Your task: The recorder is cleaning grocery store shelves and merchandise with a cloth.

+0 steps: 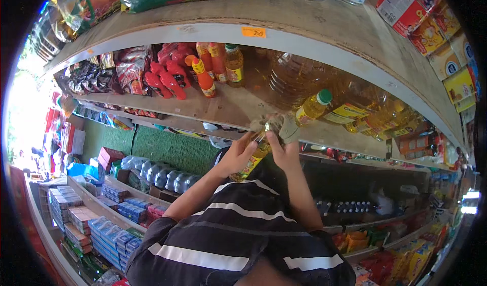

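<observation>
My left hand (239, 154) is closed around a plastic bottle of yellow cooking oil (253, 160), tilted with its base towards my chest. At the bottle's upper end, my right hand (284, 151) holds a crumpled greyish cloth (288, 128) against it; the cap is hidden. Just beyond, another oil bottle with a green cap (310, 109) leans near the front edge of the wooden shelf (236, 109). Further left on that shelf stand a chilli sauce bottle (203, 78) and a bottle with a dark green cap (234, 67).
Large oil jugs (293, 77) and more oil bottles (392, 120) fill the shelf's right part. Red-wrapped bottles (167, 80) and black packets (91, 77) lie at its left. An upper shelf edge (213, 33) overhangs it. Stacked blue boxes (110, 236) sit low at the left.
</observation>
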